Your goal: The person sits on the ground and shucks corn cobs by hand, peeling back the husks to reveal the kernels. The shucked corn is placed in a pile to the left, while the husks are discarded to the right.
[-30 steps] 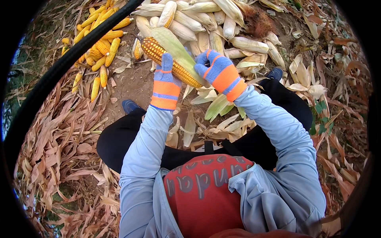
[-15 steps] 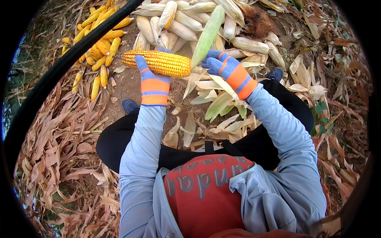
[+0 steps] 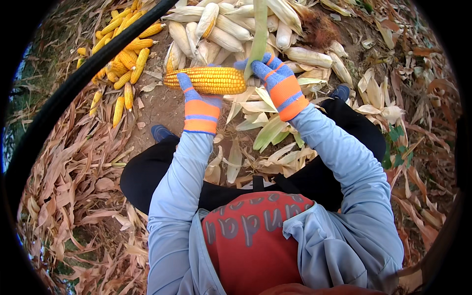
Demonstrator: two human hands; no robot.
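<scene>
A bare yellow ear of corn (image 3: 211, 81) lies level across my left hand (image 3: 196, 97), which grips it with the thumb over the near side. Its other fingers are mostly hidden beneath the ear. At the ear's right end, my right hand (image 3: 268, 73) pinches the base of a long pale-green husk leaf (image 3: 259, 32) that stands up away from me. Whether the leaf is still joined to the ear cannot be made out. Both hands wear blue gloves with orange bands.
Husked yellow ears (image 3: 128, 59) are heaped at the far left. Beyond my hands lies a pile of unhusked ears (image 3: 231, 27), with brown corn silk (image 3: 319, 29) at its right. Peeled husks (image 3: 270, 128) lie between my legs, and dry leaves (image 3: 73, 172) cover the ground around.
The ear and my left hand have shifted a little to the right. My right hand has come closer to the ear's end and closed on the leaf, which now stands more upright.
</scene>
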